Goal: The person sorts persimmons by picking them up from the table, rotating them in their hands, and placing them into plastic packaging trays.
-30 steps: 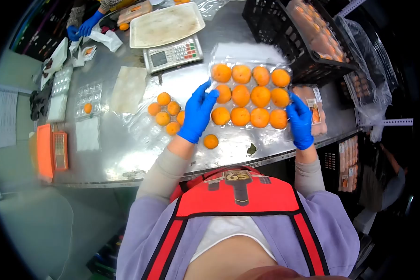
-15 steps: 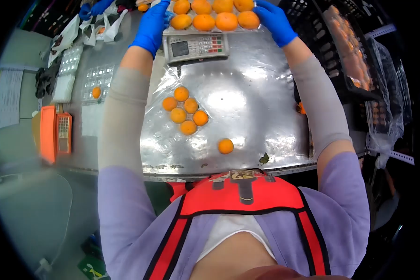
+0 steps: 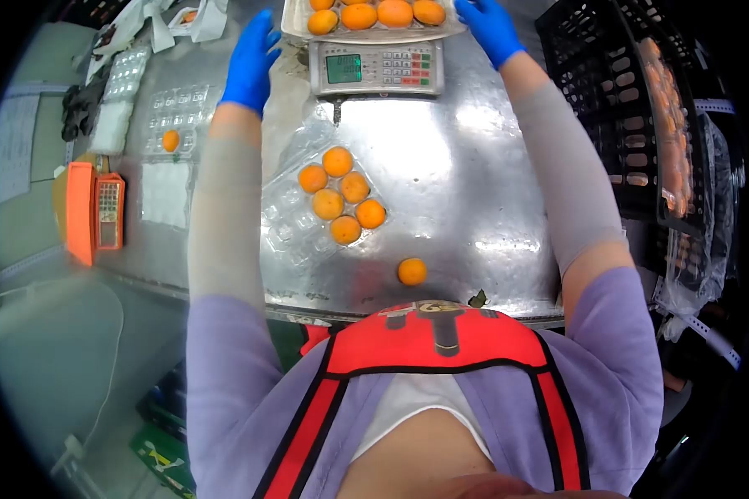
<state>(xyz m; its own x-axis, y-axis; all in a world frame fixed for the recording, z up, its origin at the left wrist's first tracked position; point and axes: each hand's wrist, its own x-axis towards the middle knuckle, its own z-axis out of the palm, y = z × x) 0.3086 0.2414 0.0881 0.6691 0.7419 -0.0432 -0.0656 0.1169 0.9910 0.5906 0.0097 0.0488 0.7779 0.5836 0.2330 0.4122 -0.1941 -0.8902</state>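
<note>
Several oranges (image 3: 394,13): on scale pan (image 3: 374,37) | left hand (image 3: 252,62): empty, fingers parted, left of pan | right hand (image 3: 493,32): at pan's right edge, hold unclear | six more oranges (image 3: 328,204): clear tray (image 3: 290,226), table (image 3: 474,183)

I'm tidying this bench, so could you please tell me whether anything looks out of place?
One orange fruit lies loose on the table, outside the clear tray holding six others; a leafy scrap lies by the edge.

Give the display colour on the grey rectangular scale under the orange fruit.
The small rectangular display glows green on dark; shows best in the head view.
</note>
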